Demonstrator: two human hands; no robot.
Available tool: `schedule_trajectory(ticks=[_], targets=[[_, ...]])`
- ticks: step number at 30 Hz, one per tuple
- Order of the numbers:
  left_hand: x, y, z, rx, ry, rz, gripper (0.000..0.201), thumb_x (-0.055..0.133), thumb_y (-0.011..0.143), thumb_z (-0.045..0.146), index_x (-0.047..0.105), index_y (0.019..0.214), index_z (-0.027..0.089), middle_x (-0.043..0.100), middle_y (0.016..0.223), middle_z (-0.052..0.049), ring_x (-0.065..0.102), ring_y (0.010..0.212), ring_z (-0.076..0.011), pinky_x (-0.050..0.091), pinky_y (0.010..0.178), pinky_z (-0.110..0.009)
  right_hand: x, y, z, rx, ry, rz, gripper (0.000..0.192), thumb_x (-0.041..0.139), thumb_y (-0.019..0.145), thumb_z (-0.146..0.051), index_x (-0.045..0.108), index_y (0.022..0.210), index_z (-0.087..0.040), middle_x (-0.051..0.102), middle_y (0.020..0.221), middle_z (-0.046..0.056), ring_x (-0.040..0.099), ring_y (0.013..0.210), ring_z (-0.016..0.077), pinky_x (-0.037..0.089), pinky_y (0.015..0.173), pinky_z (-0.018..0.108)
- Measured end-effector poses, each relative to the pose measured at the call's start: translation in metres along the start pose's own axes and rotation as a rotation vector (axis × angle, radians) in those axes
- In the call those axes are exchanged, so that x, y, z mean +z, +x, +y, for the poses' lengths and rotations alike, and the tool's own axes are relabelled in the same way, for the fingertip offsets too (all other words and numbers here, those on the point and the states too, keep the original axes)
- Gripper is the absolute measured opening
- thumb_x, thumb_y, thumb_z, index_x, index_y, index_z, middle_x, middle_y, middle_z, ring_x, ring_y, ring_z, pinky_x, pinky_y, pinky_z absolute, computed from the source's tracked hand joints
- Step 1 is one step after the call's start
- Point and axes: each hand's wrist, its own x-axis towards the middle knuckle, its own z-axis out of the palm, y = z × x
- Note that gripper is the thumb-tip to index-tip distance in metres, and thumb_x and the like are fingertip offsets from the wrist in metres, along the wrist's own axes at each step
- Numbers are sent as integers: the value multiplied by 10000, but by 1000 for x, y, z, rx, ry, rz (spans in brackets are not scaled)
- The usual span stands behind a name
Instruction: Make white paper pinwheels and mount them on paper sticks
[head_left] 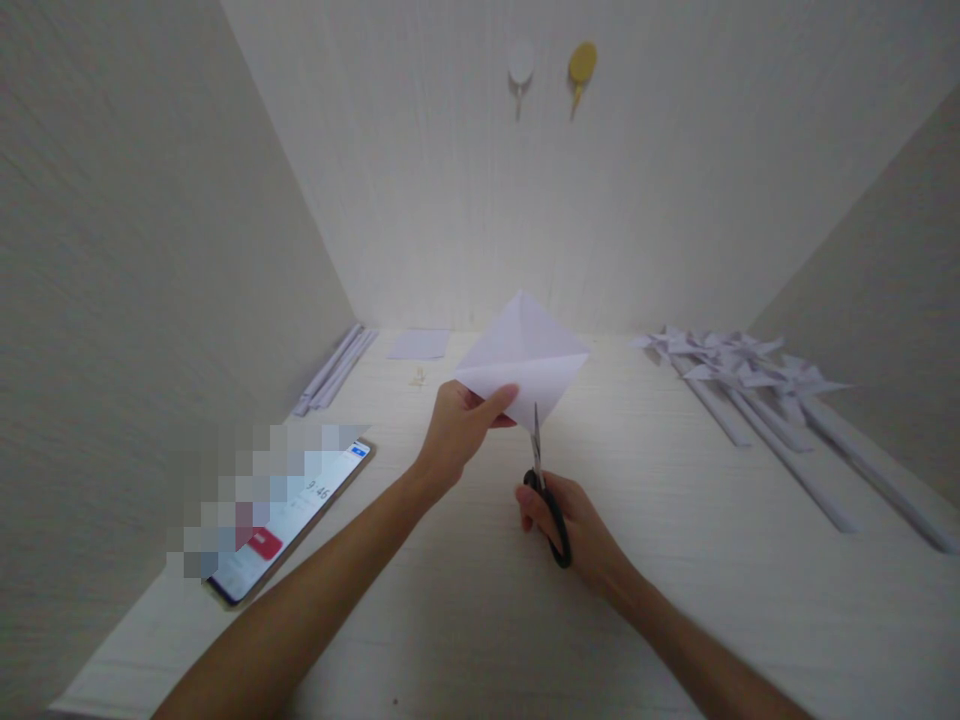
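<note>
A creased white square of paper (529, 340) is held up in the middle, one corner toward me. My left hand (465, 420) pinches its left side, thumb on top and fingers underneath. Below its near corner, my right hand (566, 520) is closed around the black handles of a pair of scissors (551, 515). The blades point away from me and meet the paper near that corner, one blade showing over its face. From this view I cannot tell how far any cut runs.
A phone (300, 510) lies at left on the table (465, 640). Behind it are rolled paper sticks (337, 370), flat paper (418, 344) and small pins (418, 377). Paper pinwheels (739, 360) on sticks lie at right. White (520, 62) and yellow (582, 62) hooks are on the back wall.
</note>
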Motion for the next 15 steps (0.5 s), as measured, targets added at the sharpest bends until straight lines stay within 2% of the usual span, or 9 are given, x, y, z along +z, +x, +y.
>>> schedule_trajectory(ticks=[5, 15], targets=[[-1, 0, -1, 16, 12, -23, 303, 641, 606, 320, 630, 813, 99, 662, 757, -61, 610, 674, -156, 529, 583, -260, 0, 1, -1, 3, 9, -4, 429, 398, 732, -559, 427, 550, -172, 401, 502, -23, 373, 467, 94, 290, 434, 223], [1, -1, -1, 18, 13, -15, 315, 644, 604, 314, 627, 821, 85, 662, 766, -71, 611, 678, -165, 531, 592, -277, 1, 1, 3, -7, -30, 10, 417, 387, 751, -535, 418, 547, -172, 393, 508, -24, 369, 481, 96, 278, 445, 226]])
